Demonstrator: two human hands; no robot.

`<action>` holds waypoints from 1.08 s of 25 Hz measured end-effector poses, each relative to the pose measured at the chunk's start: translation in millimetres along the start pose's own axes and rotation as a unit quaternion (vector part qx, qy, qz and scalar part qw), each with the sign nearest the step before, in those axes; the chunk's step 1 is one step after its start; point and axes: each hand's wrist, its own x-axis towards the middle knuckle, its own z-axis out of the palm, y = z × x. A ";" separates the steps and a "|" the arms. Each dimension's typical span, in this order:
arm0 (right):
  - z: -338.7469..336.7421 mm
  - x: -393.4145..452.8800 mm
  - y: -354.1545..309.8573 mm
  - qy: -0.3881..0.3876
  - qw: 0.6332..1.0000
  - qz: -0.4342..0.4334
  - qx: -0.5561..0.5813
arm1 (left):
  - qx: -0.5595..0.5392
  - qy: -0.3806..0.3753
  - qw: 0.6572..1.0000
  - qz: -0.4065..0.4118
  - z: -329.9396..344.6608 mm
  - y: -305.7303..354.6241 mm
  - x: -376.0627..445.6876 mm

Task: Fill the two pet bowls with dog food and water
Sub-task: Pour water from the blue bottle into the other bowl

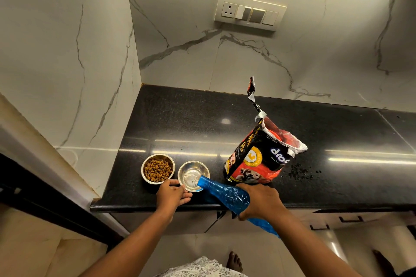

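Two steel pet bowls stand near the front edge of the black counter (pixel 180 119). The left bowl (pixel 157 169) is full of brown dog food. The right bowl (pixel 191 173) holds a little water. My right hand (pixel 261 202) grips a blue plastic bottle (pixel 225 192), tilted with its mouth over the right bowl's rim, and water runs into the bowl. My left hand (pixel 172 194) rests at the near rim of the right bowl, fingers touching it. An open red and black dog food bag (pixel 258 159) stands upright just right of the bowls.
Water droplets (pixel 300 172) speckle the counter to the right of the bag. Marble walls enclose the counter at the back and left. A switch panel (pixel 248 11) sits on the back wall. Cabinet drawers (pixel 337 220) lie below the counter edge.
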 end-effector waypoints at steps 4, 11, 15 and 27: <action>-2.2 0.1 -0.3 -0.002 1.000 -0.001 -0.007 | -0.002 -0.002 1.000 0.004 -1.2 0.7 0.1; -0.9 -3.4 1.2 -0.004 1.000 0.002 0.008 | 0.002 0.003 1.000 0.005 -2.3 -3.9 5.0; -0.4 -4.6 0.4 -0.008 1.000 0.003 0.014 | -0.002 0.001 1.000 0.004 -2.6 -4.9 7.4; -3.3 -7.6 1.1 -0.011 1.000 0.004 0.019 | -0.008 -0.003 1.000 0.003 -2.0 -3.7 5.9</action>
